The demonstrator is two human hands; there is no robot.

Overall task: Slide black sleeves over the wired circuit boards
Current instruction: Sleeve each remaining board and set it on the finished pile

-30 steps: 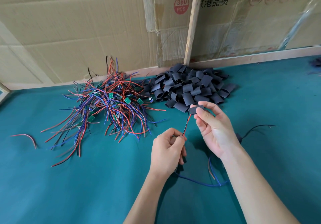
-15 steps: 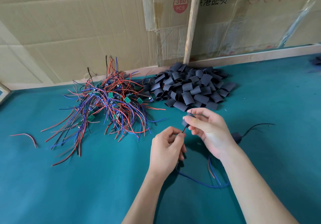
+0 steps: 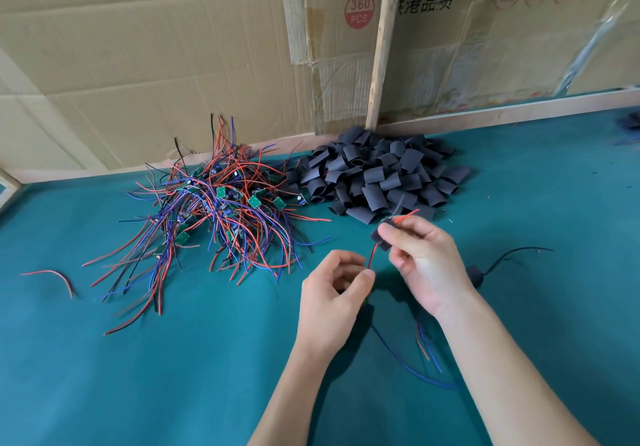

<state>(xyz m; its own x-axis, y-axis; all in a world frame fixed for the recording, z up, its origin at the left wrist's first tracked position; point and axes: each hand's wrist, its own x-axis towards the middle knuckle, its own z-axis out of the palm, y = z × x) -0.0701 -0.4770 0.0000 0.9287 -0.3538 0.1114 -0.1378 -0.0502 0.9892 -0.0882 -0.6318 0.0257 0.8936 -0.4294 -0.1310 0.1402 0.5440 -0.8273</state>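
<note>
My right hand (image 3: 420,262) pinches a black sleeve (image 3: 378,235) above the green mat, with red and black wire ends sticking out of the sleeve's far side. My left hand (image 3: 332,293) pinches the red and black wires (image 3: 371,259) just below the sleeve; the board they lead to is hidden in that hand. Blue and red wires (image 3: 408,366) trail down from it across the mat. Behind the hands lies a pile of black sleeves (image 3: 377,175), and to its left a tangled heap of wired green circuit boards (image 3: 221,210).
One sleeved board (image 3: 475,274) with a black lead lies on the green mat (image 3: 138,376) right of my right hand. A loose red wire (image 3: 52,274) lies far left. Cardboard sheets (image 3: 173,47) and a wooden strip wall off the back.
My right hand has drawn the sleeve down along the wires toward my left hand, and the red and black wire ends now poke out beyond it.
</note>
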